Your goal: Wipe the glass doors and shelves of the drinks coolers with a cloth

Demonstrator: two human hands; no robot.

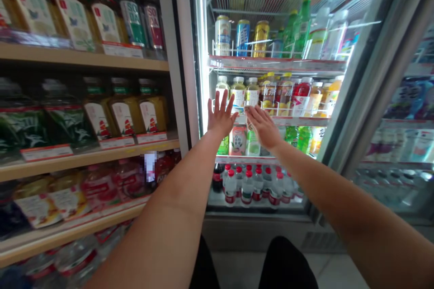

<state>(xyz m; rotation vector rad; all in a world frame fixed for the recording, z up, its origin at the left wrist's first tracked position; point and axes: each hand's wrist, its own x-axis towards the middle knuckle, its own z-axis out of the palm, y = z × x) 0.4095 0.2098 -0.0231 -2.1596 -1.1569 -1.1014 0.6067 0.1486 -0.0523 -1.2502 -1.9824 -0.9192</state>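
Both my arms reach into an open drinks fridge (271,65). My left hand (221,115) is open with fingers spread, held up in front of the pale bottles (238,92) on the second shelf. My right hand (262,125) is open too, fingers stretched toward the same row near a white-capped bottle (252,91). Neither hand holds anything. Below them stands a pink-labelled bottle (237,140) on the third shelf.
The fridge's glass door (379,76) stands swung out to the right. Cans (242,36) and green bottles fill the top shelf, small red-capped bottles (252,187) the bottom. Wooden shelves (84,156) of juice bottles run along the left. My dark-trousered knees (285,266) are below.
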